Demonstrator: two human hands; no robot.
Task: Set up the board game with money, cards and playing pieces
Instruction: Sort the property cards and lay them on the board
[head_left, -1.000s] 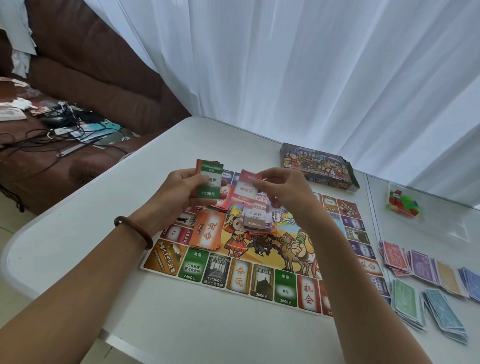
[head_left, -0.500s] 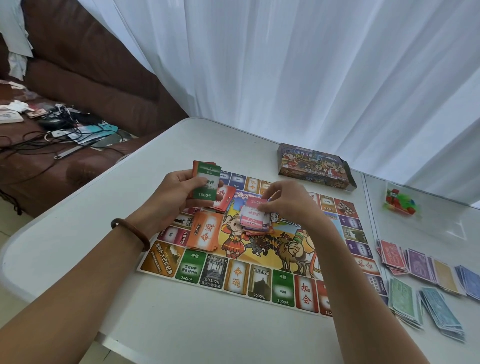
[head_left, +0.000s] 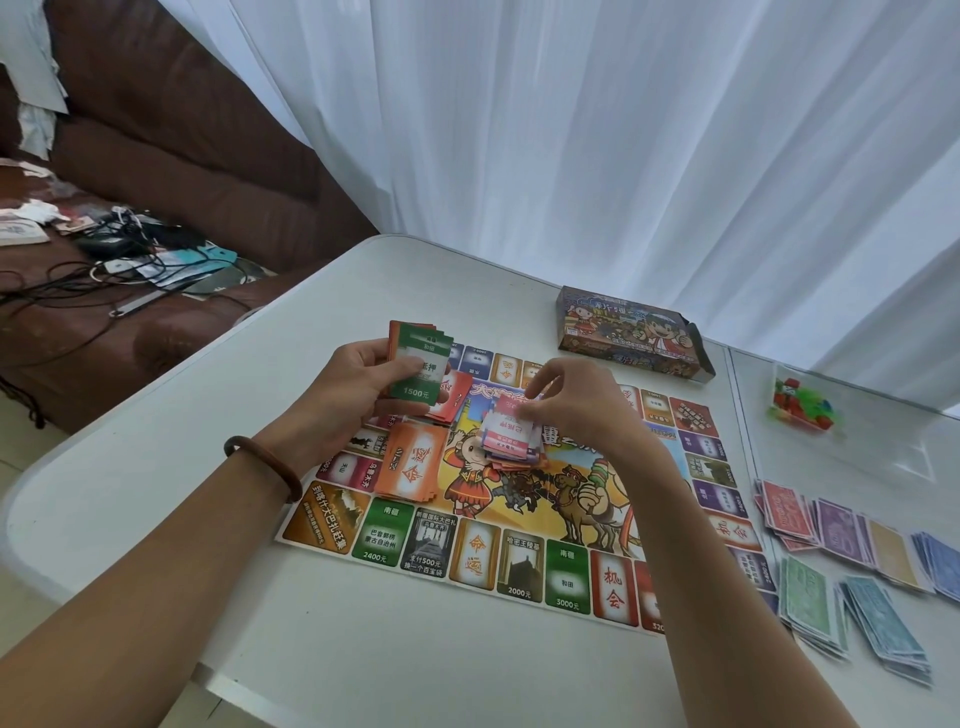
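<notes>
Soft daylight filters through the white curtain (head_left: 623, 130), lighting the surface (head_left: 249, 426) brightly and evenly, with weak shadows. The sofa (head_left: 182, 156) at left is dimmer. Wide-angle distortion bends the surface's edges, and small print on the board (head_left: 475, 558) looks slightly soft.

A: What can't be made out?
B: The right hand (head_left: 571, 405) covers the middle of the board (head_left: 519, 571), and its fingers (head_left: 543, 376) hide the top of the card pile (head_left: 511, 447); whether they pinch a card, I cannot tell.
A: And the left hand (head_left: 358, 384)?
B: Its fan of cards (head_left: 418, 364) shows only 1 face, green, marked 1500; the rest are slivers. The red cards (head_left: 454, 402) beneath are half hidden.
A: The right side of the frame?
B: The blue money stack (head_left: 940, 564) is cut off by the edge. The playing pieces (head_left: 800, 405), upper right, are a red and green blur. The box (head_left: 623, 332) print is too small to read.
</notes>
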